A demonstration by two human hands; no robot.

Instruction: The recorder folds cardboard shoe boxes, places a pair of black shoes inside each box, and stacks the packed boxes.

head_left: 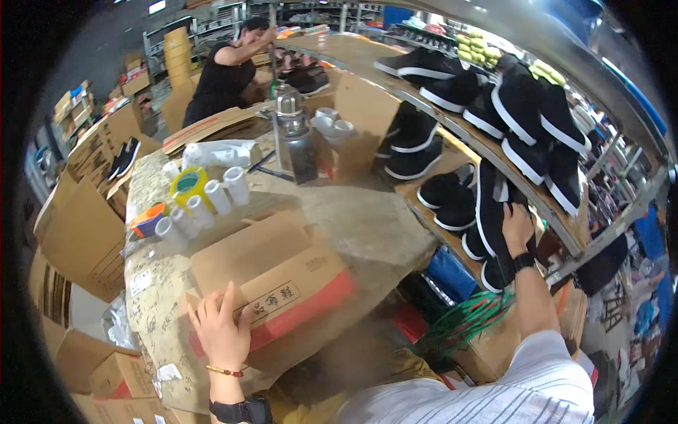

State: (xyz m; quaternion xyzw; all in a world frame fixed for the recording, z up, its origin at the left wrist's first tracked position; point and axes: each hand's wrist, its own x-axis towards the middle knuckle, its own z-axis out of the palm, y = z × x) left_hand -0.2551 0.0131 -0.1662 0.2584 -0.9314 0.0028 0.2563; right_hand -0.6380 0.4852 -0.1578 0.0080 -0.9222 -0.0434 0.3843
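My left hand [222, 325] rests on the near left corner of an open cardboard box [272, 304], its fingers spread over the edge. Brown and red panels make up the box, and its flap stands raised. At the right, my right hand [519, 226] reaches into the lower shelf and is closed on a black shoe [489, 208] with a white sole, which is tilted up on end. The fingertips are partly hidden against the dark fabric. More black shoes [448, 198] lie beside it on that shelf.
White rolls [236, 185] and yellow tape [188, 184] stand on the worktable [367, 226]. Behind are a clear jar [291, 124] and an open carton [364, 116]. Black shoes [519, 102] fill the upper shelf. Green straps [470, 318] hang below. Another person [226, 71] works at the far side.
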